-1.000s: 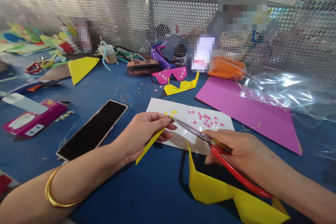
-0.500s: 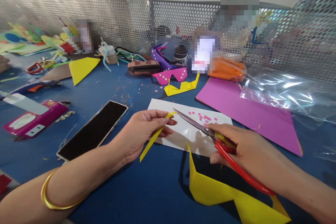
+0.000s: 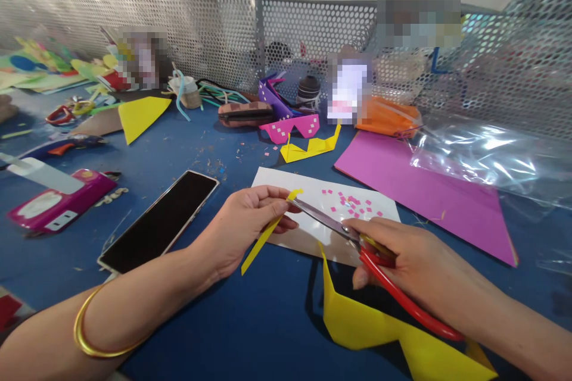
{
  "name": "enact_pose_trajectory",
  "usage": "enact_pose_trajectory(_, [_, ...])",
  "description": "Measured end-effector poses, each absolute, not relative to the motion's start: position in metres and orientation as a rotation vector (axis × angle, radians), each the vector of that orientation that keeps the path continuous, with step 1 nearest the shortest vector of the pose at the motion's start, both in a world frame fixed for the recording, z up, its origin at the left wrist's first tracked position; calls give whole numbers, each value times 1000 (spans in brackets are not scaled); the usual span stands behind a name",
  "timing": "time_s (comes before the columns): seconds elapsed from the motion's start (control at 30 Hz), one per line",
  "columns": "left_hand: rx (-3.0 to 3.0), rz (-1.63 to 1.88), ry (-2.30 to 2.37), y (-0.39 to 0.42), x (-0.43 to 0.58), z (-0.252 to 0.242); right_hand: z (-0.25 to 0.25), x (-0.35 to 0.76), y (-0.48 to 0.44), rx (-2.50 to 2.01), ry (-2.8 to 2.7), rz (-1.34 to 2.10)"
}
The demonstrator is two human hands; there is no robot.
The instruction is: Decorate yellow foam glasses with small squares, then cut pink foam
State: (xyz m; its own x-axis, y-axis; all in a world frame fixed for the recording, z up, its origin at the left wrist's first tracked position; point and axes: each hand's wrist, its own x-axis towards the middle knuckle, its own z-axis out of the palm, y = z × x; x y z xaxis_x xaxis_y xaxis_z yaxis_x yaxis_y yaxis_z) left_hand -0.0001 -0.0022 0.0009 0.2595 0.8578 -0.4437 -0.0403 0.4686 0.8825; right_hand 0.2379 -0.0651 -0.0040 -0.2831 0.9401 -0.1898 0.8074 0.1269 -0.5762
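Note:
Pinched between the thumb and fingers of my left hand is a narrow yellow paper strip, its short upper end bent over. My right hand grips red-handled scissors, whose blades point left and reach the strip near my left fingertips. Under the blades lies a white sheet scattered with small pink paper squares. In front of my right hand stands a pair of yellow paper glasses, partly hidden by that hand and the scissors.
A black-screened phone lies left of my left hand, beyond it a magenta tool. Pink paper glasses and smaller-looking yellow ones sit behind the white sheet. Purple paper and clear plastic lie right.
The scissors and my right hand have moved left and slightly down, bringing the blade tips to the yellow strip. My left hand keeps its hold nearly in place.

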Motion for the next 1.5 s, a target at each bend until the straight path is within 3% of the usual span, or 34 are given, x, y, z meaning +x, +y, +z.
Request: enact_pose_trajectory(1.5, [927, 642, 1227, -1, -3, -10, -3, 236, -65, -1692, -2149, 901])
